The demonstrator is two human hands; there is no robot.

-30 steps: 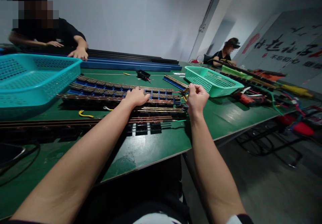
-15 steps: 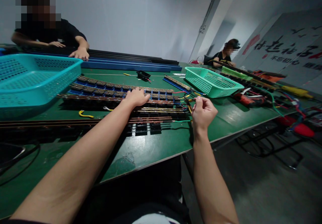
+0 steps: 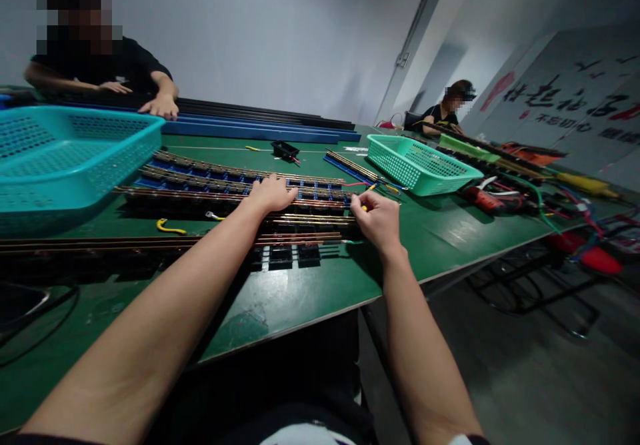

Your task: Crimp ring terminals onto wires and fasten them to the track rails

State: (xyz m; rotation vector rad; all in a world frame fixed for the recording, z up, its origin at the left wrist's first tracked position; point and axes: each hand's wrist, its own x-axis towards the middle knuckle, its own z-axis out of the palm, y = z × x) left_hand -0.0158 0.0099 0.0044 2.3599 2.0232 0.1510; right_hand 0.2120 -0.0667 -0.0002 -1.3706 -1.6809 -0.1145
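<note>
My left hand [image 3: 273, 194] lies with its fingers stretched over several long track-like strips [image 3: 200, 175], which have copper-coloured rods on blue and black bases. At the right ends of these strips, my right hand [image 3: 379, 217] is closed in a pinch. Bits of yellow show at its fingers, but I cannot make out what it holds. Below the hands lies a longer black strip with copper rods [image 3: 125, 244], a short green wire at its right end. Left of the left forearm is a short yellow wire [image 3: 170, 227].
A large turquoise basket [image 3: 90, 195] stands at the left, a smaller green basket [image 3: 425, 182] at the right. Behind are a small black tray [image 3: 285, 150] and blue bars [image 3: 250, 130]. One co-worker's hand [image 3: 161, 106] rests on bars; another person sits far right. Tools and wires lie right.
My right hand has moved left and slightly down, closer to the strips' ends, turning so that its back faces up. My left hand has stayed in place.
</note>
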